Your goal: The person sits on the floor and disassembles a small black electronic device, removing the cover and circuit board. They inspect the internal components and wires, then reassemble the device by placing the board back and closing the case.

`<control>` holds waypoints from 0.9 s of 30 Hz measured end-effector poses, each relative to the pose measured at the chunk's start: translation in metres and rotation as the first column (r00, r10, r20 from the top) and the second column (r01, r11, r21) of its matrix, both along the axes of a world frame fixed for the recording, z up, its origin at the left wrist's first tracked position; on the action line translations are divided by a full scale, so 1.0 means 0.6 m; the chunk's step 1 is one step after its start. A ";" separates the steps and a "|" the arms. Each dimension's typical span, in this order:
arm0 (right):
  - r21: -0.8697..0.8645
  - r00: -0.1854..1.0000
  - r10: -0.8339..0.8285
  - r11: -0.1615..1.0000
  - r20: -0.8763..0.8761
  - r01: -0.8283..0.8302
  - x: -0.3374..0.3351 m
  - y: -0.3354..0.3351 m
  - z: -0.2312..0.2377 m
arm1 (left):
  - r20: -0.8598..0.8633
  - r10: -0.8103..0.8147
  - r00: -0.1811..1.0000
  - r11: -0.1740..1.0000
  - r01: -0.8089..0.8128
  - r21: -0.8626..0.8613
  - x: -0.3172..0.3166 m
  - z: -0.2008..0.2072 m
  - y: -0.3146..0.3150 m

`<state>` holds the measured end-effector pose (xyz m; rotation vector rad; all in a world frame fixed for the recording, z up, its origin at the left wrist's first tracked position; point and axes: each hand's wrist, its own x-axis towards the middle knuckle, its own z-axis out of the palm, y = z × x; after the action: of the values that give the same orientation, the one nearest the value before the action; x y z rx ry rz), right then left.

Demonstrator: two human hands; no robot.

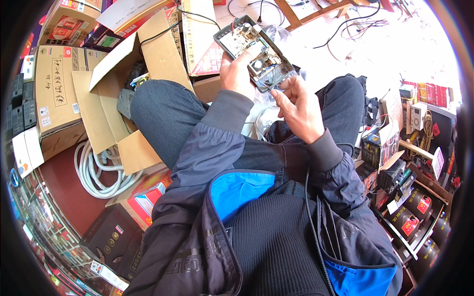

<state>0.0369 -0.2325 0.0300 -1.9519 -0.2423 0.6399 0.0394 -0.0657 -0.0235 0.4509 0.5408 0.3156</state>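
My left hand [238,75] grips the left side of an open black device housing [288,70], its thumb lying over the inside. A circuit board [257,55] with several small components and thin wires shows in the housing, which is tilted above my lap. My right hand [300,106] is at the near right corner of the same housing, with its fingers curled and its thumb by the near edge; the exact contact of its fingertips is partly hidden. A black cable [200,16] runs up to the housing's far left corner.
An open cardboard box [106,106] stands by my left knee, near a coil of white hose [98,170]. More cartons [59,89] are stacked at the left. Loose cables [355,29] and a wooden frame [316,15] lie ahead. Shelved goods [412,212] fill the right.
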 end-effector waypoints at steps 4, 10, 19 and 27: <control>0.004 0.992 0.010 1.000 0.129 -0.010 -0.002 0.003 0.003 | 0.018 -0.013 1.000 1.000 0.013 0.011 -0.001 -0.001 0.001; -0.018 0.979 0.049 0.999 0.200 -0.047 0.001 0.016 -0.008 | 0.064 0.013 0.998 0.999 -0.016 0.038 0.001 0.002 -0.004; -0.208 0.935 0.166 0.973 0.314 -0.103 0.007 0.018 0.009 | 0.058 -0.001 0.998 0.997 -0.003 0.075 0.001 -0.001 -0.002; -0.281 0.929 0.225 0.949 0.293 -0.141 0.009 0.023 0.022 | 0.038 0.012 0.999 0.997 -0.015 0.081 0.002 -0.010 -0.005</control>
<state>0.0421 -0.2185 0.0431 -2.3011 -0.5783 0.4856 0.0404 -0.0689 -0.0295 0.5190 0.4959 0.3596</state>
